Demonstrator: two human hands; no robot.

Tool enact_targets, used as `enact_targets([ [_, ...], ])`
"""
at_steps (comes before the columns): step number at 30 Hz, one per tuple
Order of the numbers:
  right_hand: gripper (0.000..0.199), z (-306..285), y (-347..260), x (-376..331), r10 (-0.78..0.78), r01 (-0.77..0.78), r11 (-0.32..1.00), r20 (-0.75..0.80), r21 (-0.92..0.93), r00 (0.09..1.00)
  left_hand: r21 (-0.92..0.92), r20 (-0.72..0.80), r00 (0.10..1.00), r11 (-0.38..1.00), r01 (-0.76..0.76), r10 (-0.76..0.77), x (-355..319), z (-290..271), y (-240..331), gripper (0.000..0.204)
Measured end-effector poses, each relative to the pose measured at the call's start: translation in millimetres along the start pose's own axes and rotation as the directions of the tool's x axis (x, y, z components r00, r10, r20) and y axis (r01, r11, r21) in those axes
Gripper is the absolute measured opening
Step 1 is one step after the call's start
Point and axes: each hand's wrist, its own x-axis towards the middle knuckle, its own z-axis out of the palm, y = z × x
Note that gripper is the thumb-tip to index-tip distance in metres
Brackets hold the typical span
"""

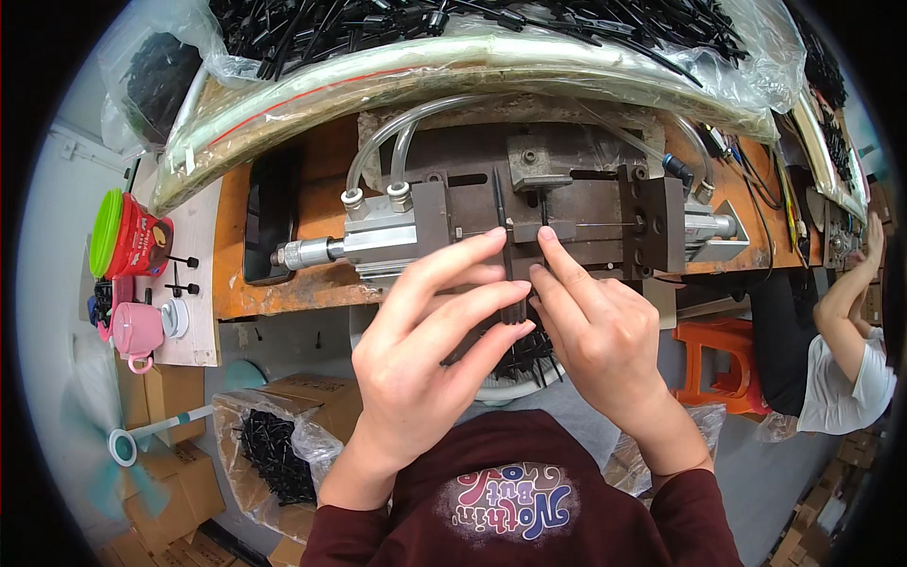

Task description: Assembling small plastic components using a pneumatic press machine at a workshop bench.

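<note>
My left hand [406, 354] is closed on a slim black pointed rod [501, 200], its fingertips and thumb along the lower part. The rod stands nearly upright in view, tip toward the far side, over a dark metal fixture [590, 253]. Close beside it, my right hand [605, 345] has its index fingertip at the lower end of a short black pin [543, 206] in the middle of the fixture. Its other fingers are bent, and the thumb is mostly hidden. A small metal block [531, 161] sits just beyond the pin. A thin wire or rod runs right from there.
Clear hoses [404, 142] join silver cylinders at the fixture's sides. A phone-like black slab [269, 217] lies left. Black parts [378, 28] fill a plastic-lined tray behind. A pink cup [138, 331] stands far left, an orange stool [713, 364] right. Another person [850, 369] sits far right.
</note>
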Motion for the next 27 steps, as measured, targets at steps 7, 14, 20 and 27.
enact_targets([
  [7,0.028,-13.5,9.7,-12.6,0.186,-0.114,0.918,-0.160,0.379,0.969,0.232,0.152,0.983,0.963,-0.139,0.106,-11.8,26.6,-5.8,0.029],
  [14,0.035,-31.4,8.5,-26.4,0.241,-0.168,0.942,-0.241,0.289,0.940,0.431,0.213,0.971,0.882,-0.193,0.108,-2.7,43.8,-5.9,0.024],
  [20,0.035,-28.0,1.5,-39.8,0.389,-0.266,0.817,-0.149,0.511,0.909,0.430,0.244,0.968,0.889,-0.158,0.054,-0.8,40.7,-4.1,0.021],
  [27,0.037,-20.0,-0.5,-48.8,0.269,-0.096,0.789,-0.201,0.607,0.942,-0.395,0.307,0.902,0.822,0.410,-0.303,-8.4,30.2,7.9,0.024],
])
